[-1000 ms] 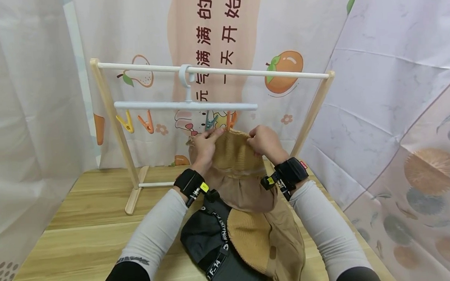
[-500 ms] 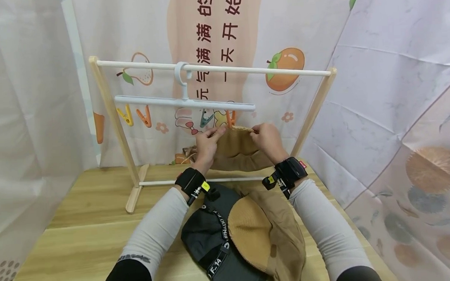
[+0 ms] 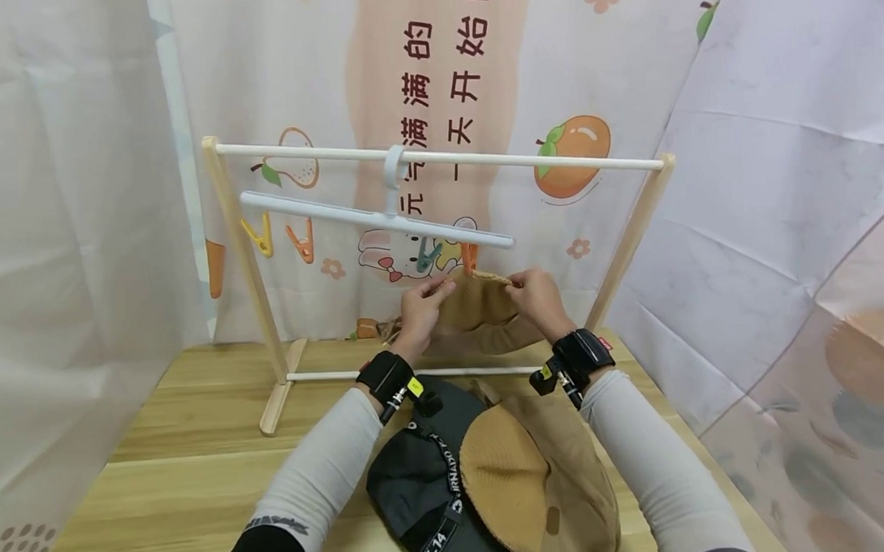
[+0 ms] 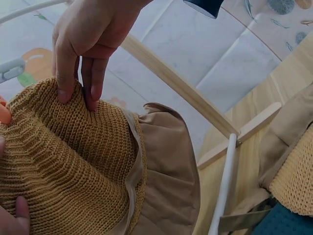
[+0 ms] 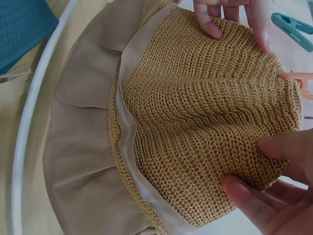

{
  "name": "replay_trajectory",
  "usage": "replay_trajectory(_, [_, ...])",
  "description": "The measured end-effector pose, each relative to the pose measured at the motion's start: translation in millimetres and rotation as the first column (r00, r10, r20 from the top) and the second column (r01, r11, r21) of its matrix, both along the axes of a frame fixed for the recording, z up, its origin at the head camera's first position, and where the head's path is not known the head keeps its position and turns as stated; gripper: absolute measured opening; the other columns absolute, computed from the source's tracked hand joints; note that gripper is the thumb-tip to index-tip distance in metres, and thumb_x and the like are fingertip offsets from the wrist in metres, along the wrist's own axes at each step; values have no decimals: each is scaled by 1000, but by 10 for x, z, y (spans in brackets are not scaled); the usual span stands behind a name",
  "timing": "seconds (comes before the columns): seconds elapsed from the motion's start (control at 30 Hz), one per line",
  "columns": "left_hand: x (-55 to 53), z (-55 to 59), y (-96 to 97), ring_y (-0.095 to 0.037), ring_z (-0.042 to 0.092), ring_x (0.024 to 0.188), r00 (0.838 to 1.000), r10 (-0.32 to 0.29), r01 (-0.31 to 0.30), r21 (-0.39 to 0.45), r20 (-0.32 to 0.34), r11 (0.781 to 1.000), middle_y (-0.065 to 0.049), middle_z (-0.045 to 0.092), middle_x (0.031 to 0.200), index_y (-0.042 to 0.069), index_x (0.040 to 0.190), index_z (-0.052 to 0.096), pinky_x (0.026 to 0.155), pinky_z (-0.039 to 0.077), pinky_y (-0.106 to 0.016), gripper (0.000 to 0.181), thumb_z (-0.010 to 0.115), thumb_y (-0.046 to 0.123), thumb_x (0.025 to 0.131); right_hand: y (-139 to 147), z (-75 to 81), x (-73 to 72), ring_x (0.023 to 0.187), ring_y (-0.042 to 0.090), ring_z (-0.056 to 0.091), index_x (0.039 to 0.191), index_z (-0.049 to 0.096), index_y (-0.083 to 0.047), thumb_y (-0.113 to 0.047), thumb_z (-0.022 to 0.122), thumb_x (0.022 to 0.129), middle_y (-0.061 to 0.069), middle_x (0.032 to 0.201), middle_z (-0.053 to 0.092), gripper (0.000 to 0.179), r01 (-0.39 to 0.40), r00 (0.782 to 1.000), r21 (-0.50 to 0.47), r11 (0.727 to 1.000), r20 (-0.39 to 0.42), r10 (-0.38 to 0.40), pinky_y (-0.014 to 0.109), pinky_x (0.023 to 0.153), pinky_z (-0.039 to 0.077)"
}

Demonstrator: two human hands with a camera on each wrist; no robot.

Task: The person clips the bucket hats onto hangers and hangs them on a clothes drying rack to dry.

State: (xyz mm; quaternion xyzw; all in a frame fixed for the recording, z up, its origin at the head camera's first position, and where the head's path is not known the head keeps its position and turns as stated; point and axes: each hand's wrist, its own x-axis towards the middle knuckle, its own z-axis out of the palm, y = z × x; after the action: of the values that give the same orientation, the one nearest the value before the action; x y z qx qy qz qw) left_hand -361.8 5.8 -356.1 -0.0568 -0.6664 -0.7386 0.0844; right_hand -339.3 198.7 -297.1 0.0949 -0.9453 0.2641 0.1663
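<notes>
A tan knitted hat (image 3: 480, 307) with a brown pleated fabric brim (image 5: 80, 132) hangs from an orange clip (image 3: 470, 257). The clip is near the right end of a pale blue hanger (image 3: 381, 220). My left hand (image 3: 420, 313) pinches the hat's upper edge left of the clip. On the other side, my right hand (image 3: 541, 303) pinches the same edge, its thumb and fingers on the knit in the right wrist view. A teal clip (image 3: 428, 254) hangs beside the orange one, with nothing in it.
The hanger hooks over the white top rod (image 3: 555, 160) of a wooden rack (image 3: 245, 250). Yellow (image 3: 260, 235) and orange clips hang at its left. In front of the rack, a dark cap (image 3: 412, 480) and another tan hat (image 3: 503, 477) lie on the wooden table (image 3: 179, 480).
The hat's brim has swung back, away from me, beyond the rack's lower bar. The hanger's right end has dipped. Both hands keep their hold, and the head view has shifted slightly.
</notes>
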Motion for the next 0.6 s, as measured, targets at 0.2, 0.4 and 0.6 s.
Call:
replay_trajectory(0.2, [16, -79, 35, -25, 61, 109, 1000, -7, 7, -45, 15, 999, -13, 67, 121, 7, 121, 70, 89, 50, -34, 31, 67, 22, 93, 70, -115, -15, 100, 36, 67, 112, 70, 6, -9, 59, 95, 25, 112, 69, 26, 10, 999, -18, 1000, 47, -9, 45, 83, 53])
replay_trajectory(0.4, [31, -91, 58, -25, 60, 114, 998, -53, 55, -86, 28, 995, -11, 66, 125, 8, 123, 68, 94, 50, -36, 33, 66, 23, 94, 110, -205, -3, 110, 38, 63, 117, 68, 6, -12, 59, 96, 25, 119, 67, 29, 35, 996, -60, 998, 84, -30, 48, 92, 51])
replay_trajectory(0.6, [30, -96, 84, -24, 59, 118, 993, -112, 114, -157, 24, 981, -10, 64, 129, 11, 127, 66, 96, 49, -34, 33, 62, 22, 97, 205, -294, -35, 113, 37, 62, 115, 69, 3, -14, 57, 97, 24, 120, 66, 27, 85, 993, -105, 991, 92, -75, 48, 93, 50])
